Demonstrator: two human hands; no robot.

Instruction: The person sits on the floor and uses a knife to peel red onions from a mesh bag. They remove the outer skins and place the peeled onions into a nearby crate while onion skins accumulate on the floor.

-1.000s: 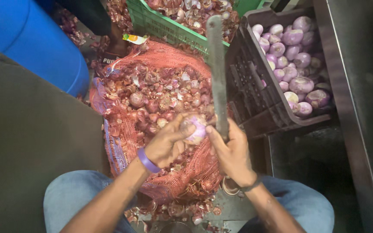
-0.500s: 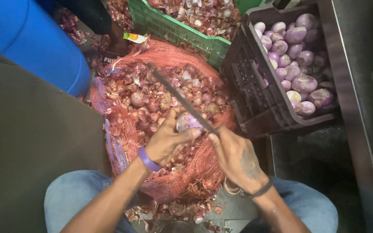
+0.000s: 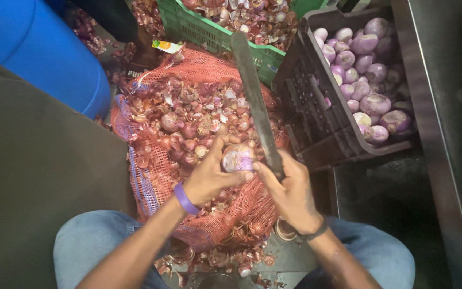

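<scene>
So the left hand [image 3: 209, 179] has its fingers curled around a half-peeled onion [image 3: 237, 158], holding it up just over the open red mesh sack [image 3: 151, 176], which looks deliberate since any skin that comes off drops straight onto the pile of unpeeled onions and scraps under both hands. The right hand [image 3: 290, 192] is fisted around the handle end of a long dark knife [image 3: 255, 104], blade pointing away from the body and sitting right beside the onion, thumb reaching toward it like it's bracing the bulb against the edge. Beyond the right hand and off to its outer side there's a black crate [image 3: 316, 128] full of clean purple-white peeled onions, near enough to toss into. Further out past the blade tip is a green crate [image 3: 199, 29] of skins. A blue barrel [image 3: 38, 59] sits beyond the left hand. Hard to tell: the knife handle is totally buried in the fist, whether the edge is actually touching the onion, and the dark round thing between the knees is cut off.
</scene>
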